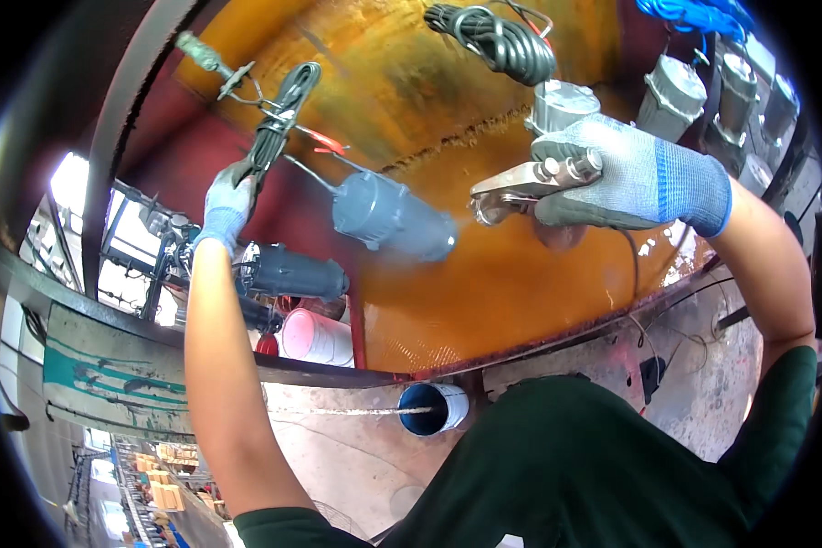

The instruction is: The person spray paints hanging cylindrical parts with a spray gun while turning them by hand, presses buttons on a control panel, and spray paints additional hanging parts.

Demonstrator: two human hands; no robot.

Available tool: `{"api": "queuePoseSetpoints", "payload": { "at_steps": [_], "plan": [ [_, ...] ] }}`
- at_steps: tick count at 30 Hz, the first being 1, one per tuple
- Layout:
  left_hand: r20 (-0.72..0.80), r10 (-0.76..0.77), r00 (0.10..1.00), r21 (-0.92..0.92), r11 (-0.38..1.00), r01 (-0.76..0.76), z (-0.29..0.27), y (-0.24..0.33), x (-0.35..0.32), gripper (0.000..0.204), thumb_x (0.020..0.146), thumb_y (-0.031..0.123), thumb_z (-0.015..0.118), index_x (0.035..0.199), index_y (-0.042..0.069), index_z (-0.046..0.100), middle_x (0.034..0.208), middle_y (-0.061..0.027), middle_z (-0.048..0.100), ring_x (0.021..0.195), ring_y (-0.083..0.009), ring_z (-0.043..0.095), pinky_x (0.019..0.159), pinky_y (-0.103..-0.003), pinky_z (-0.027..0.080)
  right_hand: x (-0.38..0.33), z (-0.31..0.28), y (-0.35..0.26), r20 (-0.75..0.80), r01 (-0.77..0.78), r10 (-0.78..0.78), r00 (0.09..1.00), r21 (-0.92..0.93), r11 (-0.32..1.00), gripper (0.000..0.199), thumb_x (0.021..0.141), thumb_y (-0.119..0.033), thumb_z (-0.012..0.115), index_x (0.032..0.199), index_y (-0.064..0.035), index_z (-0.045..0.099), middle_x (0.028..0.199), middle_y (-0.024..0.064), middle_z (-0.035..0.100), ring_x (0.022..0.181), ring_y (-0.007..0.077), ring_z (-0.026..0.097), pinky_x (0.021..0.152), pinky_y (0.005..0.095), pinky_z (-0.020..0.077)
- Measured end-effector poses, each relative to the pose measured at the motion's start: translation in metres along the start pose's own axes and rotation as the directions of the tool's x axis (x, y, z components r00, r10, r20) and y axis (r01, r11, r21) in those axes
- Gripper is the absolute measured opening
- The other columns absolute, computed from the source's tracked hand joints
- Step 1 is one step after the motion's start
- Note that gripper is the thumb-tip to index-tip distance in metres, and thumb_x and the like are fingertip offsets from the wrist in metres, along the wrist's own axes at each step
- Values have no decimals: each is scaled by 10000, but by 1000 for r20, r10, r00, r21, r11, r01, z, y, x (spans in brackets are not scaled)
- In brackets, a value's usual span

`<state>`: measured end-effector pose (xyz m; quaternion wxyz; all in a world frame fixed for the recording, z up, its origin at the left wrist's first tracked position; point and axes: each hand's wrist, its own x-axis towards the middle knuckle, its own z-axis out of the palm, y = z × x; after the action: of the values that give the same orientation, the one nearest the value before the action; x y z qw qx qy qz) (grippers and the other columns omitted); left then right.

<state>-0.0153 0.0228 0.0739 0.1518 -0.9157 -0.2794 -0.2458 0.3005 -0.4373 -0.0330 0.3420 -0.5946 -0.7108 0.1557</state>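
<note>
Two gloved hands work on either side of a blue-grey cylinder (pixel 393 217), which hangs just left of the spray gun (pixel 532 179), apart from its nozzle, with a pale mist between them. The right hand (pixel 623 178) is wrapped firmly around the gun's body; the left hand (pixel 232 196), farther out to the left of the gun, is curled around the lower end of a dark cable coil (pixel 283 123), though its fingertips are partly hidden. The cylinder looks like a rigid metal casing, so I would judge it heavy for its bulk and likely to swing or turn on its thin rod (pixel 309 173) if pushed. Its coat, if wet (the sheen suggests it, but I cannot be sure), would be slippery and easily smudged, so the casing itself is a poor place to hold. The coil, up and left of the gun, should be soft and light, giving under the fingers; it offers a clean grip but little stiffness for steering. For firmer control, the bare rod seems better. A bare grey cylinder (pixel 562 103) sits just above the gun, near enough to catch stray mist.
</note>
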Motion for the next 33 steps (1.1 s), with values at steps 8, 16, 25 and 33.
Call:
{"api": "queuePoseSetpoints", "payload": {
  "at_steps": [8, 16, 25, 33],
  "plan": [
    [21, -116, 993, -216, 969, 117, 9, 8, 3, 436, 902, 15, 597, 1302, 98, 750, 1215, -145, 767, 1130, -264, 728, 1025, -349, 532, 57, -39, -61, -32, -74, 75, 997, 15, 997, 391, 991, -365, 681, 1007, 18, 761, 787, 99, 783, 706, 152, 789, 670, 298, 635],
    [26, -119, 992, -351, 928, 121, 29, 2, 6, 479, 885, -38, 594, 1326, 87, 731, 1291, -151, 746, 1200, -284, 708, 1086, -352, 504, 105, -43, -66, -107, -83, 80, 991, -24, 996, 348, 1023, -330, 695, 1126, -1, 740, 796, 98, 775, 706, 185, 775, 637, 321, 615],
    [66, -203, 977, -404, 890, 212, 32, -5, 9, 458, 904, -25, 585, 1308, 119, 746, 1263, -135, 758, 1188, -292, 711, 1047, -355, 521, 106, -22, -111, -41, -138, 133, 990, -192, 972, 316, 1005, -278, 660, 1177, -33, 760, 789, 98, 788, 706, 185, 780, 749, 342, 629],
    [-18, -192, 981, -292, 940, 179, 38, -13, 20, 391, 894, -14, 566, 1210, 108, 761, 1119, -150, 775, 1031, -270, 740, 933, -370, 554, 66, -27, -71, 89, -248, 301, 950, -371, 895, 374, 953, -365, 700, 972, 1, 776, 758, 115, 762, 672, 211, 738, 643, 377, 585]
  ]
}}
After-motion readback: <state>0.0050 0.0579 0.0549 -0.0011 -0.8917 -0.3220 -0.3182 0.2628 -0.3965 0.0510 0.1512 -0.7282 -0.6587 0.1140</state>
